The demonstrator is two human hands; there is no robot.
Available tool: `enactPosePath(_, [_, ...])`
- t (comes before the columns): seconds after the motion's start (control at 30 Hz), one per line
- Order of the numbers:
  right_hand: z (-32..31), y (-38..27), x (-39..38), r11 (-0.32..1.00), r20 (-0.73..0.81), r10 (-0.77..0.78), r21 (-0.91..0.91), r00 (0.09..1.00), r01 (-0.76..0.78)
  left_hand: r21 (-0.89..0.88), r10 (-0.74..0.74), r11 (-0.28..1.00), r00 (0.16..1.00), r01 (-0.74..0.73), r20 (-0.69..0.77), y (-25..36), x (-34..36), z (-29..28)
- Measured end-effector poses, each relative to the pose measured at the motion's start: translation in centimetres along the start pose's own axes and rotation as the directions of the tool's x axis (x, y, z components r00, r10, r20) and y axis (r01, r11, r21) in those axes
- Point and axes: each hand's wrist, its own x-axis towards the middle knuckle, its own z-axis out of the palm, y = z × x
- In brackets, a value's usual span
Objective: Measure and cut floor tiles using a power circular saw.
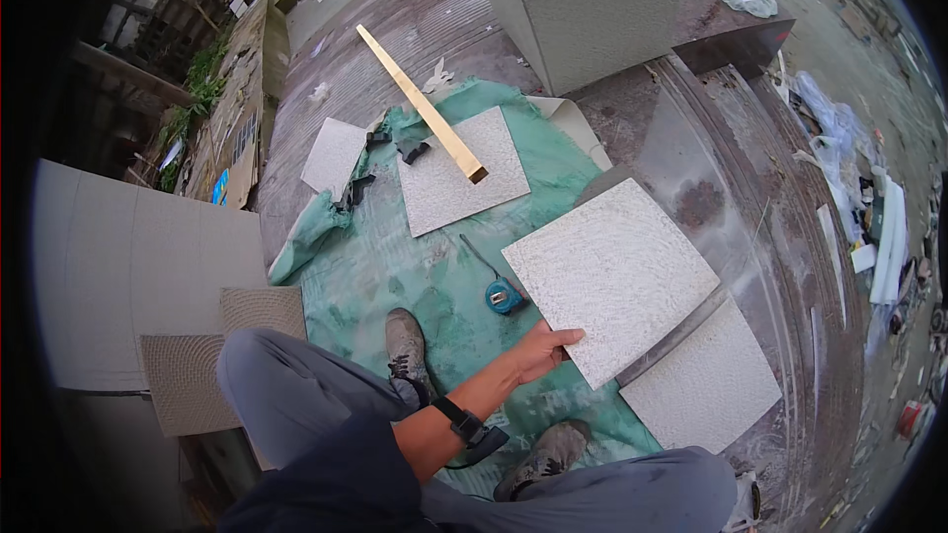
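My left hand (541,350) reaches in from the lower left, a black strap on its wrist. It grips the lower left corner of a square, pale speckled tile (612,276), thumb on top and the other fingers hidden beneath. A similar tile (701,375) lies to the right, partly covered by the held one. Beside the held tile's left edge is a blue tape measure (504,298), a dark strap trailing from it. Farther off, a gold-coloured square bar (420,99) lies across another pale tile (474,173). My right hand is out of view.
Green sheeting (365,266) covers the ground under my shoes. A tall grey box-shaped block (602,10) stands at the back. A pale panel (148,266) and brown textured tiles (188,380) are at the left. Plastic litter (839,128) lies along the right.
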Motion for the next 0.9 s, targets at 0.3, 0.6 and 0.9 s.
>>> enactPosePath(0.3, [21.4, -4.8, -20.7, 0.68, 0.675, -0.483, -0.111, 0.558, 0.724, -0.094, 0.257, 0.958, 0.959, -0.269, -0.121, 4.5, -3.0, -8.9])
enactPosePath(0.6, [30.2, -3.1, -38.2, 0.537, 0.98, -0.184, 0.168, -0.08, 0.826, 0.105, 0.36, 0.931, 0.927, -0.35, -0.107, 15.6, -1.5, -19.5])
enactPosePath(0.9, [31.8, 1.7, -44.4, 0.389, 0.99, -0.022, 0.138, -0.141, 0.911, 0.095, 0.301, 0.952, 0.946, -0.291, -0.117, 26.2, 0.6, -31.1])
